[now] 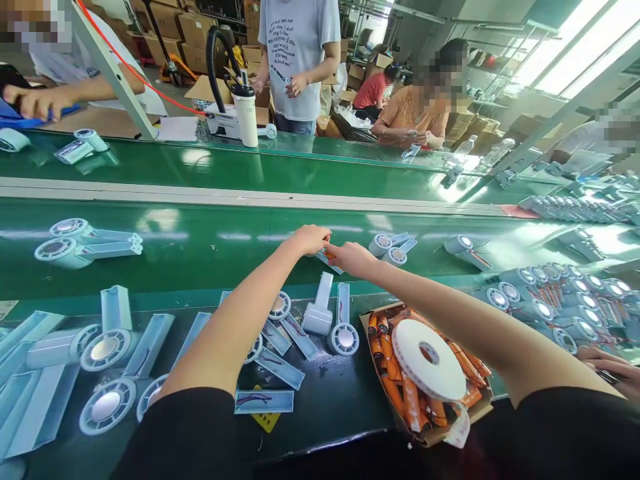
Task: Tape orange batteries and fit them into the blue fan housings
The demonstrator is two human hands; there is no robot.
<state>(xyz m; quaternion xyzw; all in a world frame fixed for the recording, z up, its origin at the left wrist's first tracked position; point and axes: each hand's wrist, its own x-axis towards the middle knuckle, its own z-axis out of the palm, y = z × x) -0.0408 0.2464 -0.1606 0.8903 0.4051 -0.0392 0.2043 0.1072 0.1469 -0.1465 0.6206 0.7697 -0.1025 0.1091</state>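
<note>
Green conveyor belt point(200, 273) is stretching across a busy workshop, with a dark worktable point(345, 417) running along its near edge. Over the belt, the left hand point(310, 239) and right hand point(353, 259) are meeting, fingertips drawn narrow and apparently pinching a small orange cylinder point(327, 253) between them; their exact grip is partly hidden. Just beneath, a light-blue fan housing point(331, 262) is lying on the belt, mostly covered by the hands. Work on this piece is looking partway along, though whether the cylinder is seated cannot be told. Towards the left, open-handled fan housings point(106, 350) are lying without visible orange inside, so they seem unfilled, while the rows of fans point(550, 293) at right are showing orange among them. Beneath the right forearm, a cardboard box point(431, 437) is holding many orange-wrapped cylinders point(410, 403) under a white tape roll point(440, 370).
</note>
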